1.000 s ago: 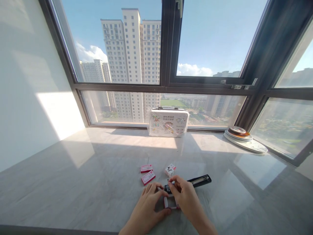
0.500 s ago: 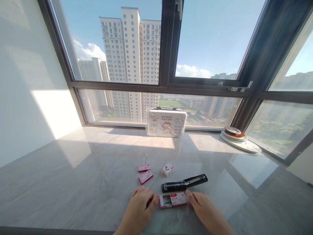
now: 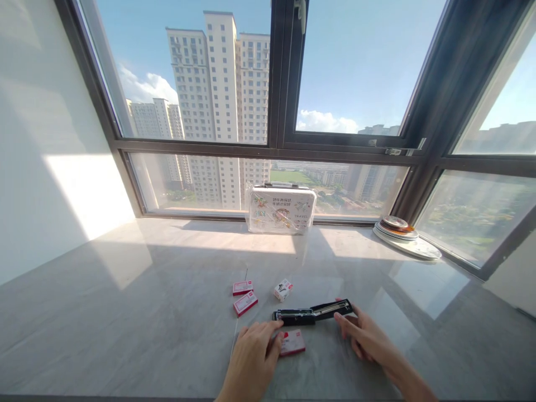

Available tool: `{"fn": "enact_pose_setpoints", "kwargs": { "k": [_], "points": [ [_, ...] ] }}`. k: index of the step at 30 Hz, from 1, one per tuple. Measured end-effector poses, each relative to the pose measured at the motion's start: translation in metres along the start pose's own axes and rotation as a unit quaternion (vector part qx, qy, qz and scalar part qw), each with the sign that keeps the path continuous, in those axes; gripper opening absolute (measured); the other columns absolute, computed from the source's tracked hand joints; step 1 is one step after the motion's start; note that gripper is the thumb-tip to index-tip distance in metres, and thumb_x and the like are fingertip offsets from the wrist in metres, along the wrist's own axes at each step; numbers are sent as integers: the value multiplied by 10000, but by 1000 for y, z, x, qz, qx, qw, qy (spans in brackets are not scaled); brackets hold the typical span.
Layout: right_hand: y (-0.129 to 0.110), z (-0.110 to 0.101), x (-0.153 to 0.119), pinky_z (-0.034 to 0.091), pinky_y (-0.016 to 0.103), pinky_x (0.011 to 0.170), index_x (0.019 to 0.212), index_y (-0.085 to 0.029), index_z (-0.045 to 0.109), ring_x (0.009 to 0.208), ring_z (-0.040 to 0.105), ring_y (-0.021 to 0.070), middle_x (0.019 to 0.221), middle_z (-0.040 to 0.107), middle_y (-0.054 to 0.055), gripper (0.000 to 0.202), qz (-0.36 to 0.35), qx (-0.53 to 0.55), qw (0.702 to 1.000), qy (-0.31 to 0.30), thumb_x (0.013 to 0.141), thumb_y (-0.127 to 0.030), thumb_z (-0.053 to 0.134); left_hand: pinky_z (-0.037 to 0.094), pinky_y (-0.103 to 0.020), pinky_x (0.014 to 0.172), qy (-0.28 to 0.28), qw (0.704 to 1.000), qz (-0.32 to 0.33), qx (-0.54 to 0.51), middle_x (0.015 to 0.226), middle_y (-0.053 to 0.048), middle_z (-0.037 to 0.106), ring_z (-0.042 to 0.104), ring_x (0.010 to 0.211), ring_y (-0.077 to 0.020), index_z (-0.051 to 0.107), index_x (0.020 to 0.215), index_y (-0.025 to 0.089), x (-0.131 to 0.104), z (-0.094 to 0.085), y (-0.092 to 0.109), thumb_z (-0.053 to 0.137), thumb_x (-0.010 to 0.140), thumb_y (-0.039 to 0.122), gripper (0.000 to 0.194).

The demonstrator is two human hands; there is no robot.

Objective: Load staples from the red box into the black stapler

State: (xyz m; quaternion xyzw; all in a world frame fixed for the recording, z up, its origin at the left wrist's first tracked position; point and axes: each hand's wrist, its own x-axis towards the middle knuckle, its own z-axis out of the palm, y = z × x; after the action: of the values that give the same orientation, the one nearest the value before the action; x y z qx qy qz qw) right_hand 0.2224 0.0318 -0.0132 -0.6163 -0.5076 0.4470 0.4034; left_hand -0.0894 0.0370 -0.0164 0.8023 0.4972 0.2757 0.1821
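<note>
My left hand [image 3: 253, 357] rests flat on the staple box [image 3: 292, 342], right hand [image 3: 365, 334] open beside the stapler [image 3: 313, 313]; a nudge could spill staples.

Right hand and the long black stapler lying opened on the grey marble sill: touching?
Touching. The head view shows the right hand's fingertips meeting the long black stapler's right end.

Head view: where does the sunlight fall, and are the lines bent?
Head view: bright sun patches lie on the wall and far counter; the hands, stapler and red boxes sit in shade; window frames lean and bow outward at the edges.
</note>
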Motion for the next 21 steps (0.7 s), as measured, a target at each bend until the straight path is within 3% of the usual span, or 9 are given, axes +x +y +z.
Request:
{"fn": "enact_pose_setpoints", "kwargs": {
  "k": [3,6,11,15,18,21],
  "points": [
    [-25,10,20,205,200,414,1236,-181,587,439,364,69,704,568,-34,650,-97,45,994,-17,834,-691,621,367,-340,805,0,1000,-25,-9,932,3,717,642,872,-220,654,1170,321,3,0,2,421,1032,387,279],
    [-50,38,41,233,212,469,1019,-148,664,510,337,76,648,505,-52,571,-158,4,986,-57,782,-667,701,360,-332,759,-3,999,-35,-4,837,6,703,637,807,-216,663,1130,306,7,-2,5,411,1034,405,287],
    [-65,75,54,217,217,521,889,-178,688,536,337,84,553,408,-101,407,-181,-89,973,-111,701,-505,840,376,-355,795,-4,1000,-26,15,980,-19,718,636,934,-251,662,1191,315,6,-4,11,480,1000,450,297],
    [-63,79,52,213,224,524,864,-186,703,521,381,91,544,464,-95,332,-187,-166,963,-105,702,-437,847,378,-389,853,-35,999,17,33,1051,-11,687,611,1000,-279,667,1208,376,4,1,19,679,868,516,368],
    [-60,73,51,210,228,519,853,-186,694,521,403,98,547,476,-90,309,-186,-206,957,-79,716,-426,834,376,-394,842,-58,995,57,52,1004,-9,673,600,968,-272,707,1118,384,5,-2,19,760,794,527,357],
    [-57,64,49,222,230,520,850,-187,684,524,418,103,552,476,-88,299,-181,-230,954,-64,747,-439,808,374,-399,856,-10,995,30,93,950,-24,652,581,976,-268,724,947,314,7,-19,4,746,808,480,218]
  ]
}}
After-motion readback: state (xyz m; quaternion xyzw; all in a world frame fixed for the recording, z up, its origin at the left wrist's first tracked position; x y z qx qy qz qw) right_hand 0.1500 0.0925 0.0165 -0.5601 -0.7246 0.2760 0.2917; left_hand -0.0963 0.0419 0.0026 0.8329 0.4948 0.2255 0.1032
